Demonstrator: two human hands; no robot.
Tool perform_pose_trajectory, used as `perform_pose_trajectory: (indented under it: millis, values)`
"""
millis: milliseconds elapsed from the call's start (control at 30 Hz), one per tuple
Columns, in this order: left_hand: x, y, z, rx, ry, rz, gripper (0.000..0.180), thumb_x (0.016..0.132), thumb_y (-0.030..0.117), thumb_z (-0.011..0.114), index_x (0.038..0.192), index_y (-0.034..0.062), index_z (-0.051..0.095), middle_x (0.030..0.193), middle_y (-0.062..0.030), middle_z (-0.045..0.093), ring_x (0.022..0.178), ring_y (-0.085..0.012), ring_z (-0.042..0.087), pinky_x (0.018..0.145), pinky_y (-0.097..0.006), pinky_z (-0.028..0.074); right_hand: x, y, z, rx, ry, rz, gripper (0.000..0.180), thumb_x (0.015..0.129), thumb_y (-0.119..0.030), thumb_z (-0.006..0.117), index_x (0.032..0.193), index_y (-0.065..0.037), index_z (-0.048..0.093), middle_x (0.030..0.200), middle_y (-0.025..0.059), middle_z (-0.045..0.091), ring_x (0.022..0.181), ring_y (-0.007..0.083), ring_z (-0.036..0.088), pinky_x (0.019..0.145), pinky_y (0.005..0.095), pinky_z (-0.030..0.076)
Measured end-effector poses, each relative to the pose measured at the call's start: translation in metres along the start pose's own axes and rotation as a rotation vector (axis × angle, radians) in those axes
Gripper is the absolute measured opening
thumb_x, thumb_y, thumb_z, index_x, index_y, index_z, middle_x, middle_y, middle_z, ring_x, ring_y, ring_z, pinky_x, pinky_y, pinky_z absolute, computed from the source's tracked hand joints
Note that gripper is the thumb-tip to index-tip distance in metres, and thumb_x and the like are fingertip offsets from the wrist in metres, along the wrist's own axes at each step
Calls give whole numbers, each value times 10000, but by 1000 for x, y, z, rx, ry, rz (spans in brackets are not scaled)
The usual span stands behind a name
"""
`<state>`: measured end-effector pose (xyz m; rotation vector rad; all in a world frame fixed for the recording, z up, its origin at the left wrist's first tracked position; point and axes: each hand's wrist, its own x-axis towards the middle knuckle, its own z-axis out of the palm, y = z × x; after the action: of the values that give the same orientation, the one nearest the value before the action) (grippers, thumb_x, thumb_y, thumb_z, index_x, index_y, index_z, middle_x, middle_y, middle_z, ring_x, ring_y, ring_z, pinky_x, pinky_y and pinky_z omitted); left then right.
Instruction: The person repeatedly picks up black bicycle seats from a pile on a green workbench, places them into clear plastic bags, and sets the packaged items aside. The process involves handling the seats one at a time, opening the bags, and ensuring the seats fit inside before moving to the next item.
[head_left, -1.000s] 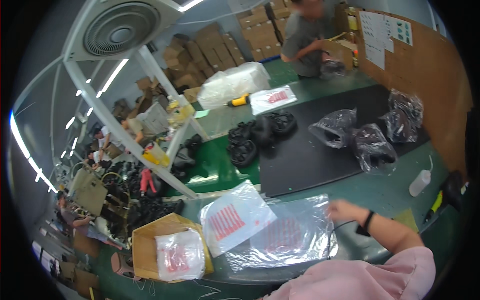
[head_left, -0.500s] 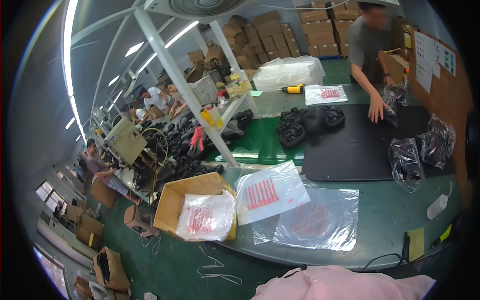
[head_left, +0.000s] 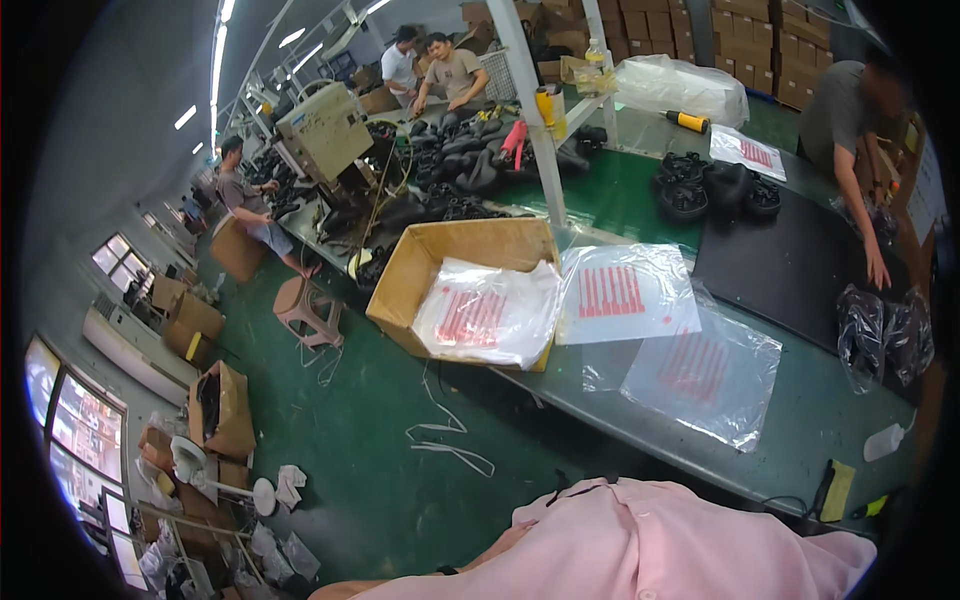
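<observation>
Clear plastic is the material of the bag (head_left: 705, 378) lying near the front edge of the bench (head_left: 822, 410); it is overlapped with a white bag (head_left: 628, 296), just beside the box (head_left: 490, 243) at the left end. One corner should probably be lifted gently (thin film is easily creased). The left hand and right hand are not shown, so finger closure, or contact with either bag, cannot be told.
</observation>
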<state>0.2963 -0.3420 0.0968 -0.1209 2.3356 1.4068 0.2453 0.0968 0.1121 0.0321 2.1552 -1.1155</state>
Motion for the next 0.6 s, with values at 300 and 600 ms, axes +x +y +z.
perform_pose_trajectory:
  millis: [300,600]
  values:
    - [-20,-60,-27,-121,32,-138,466,824,205,656,1262,89,548,1096,-128,650,959,-293,618,844,-351,488,24,-29,36,-25,-5,85,365,861,-314,618,1054,-7,651,963,177,689,869,257,644,788,391,473]
    - [-58,-94,-17,-176,62,-244,482,813,207,667,1262,84,541,1098,-129,650,957,-295,621,844,-352,491,58,-21,55,-25,-50,160,374,865,-315,617,1071,-3,646,981,176,689,884,254,644,802,386,472]
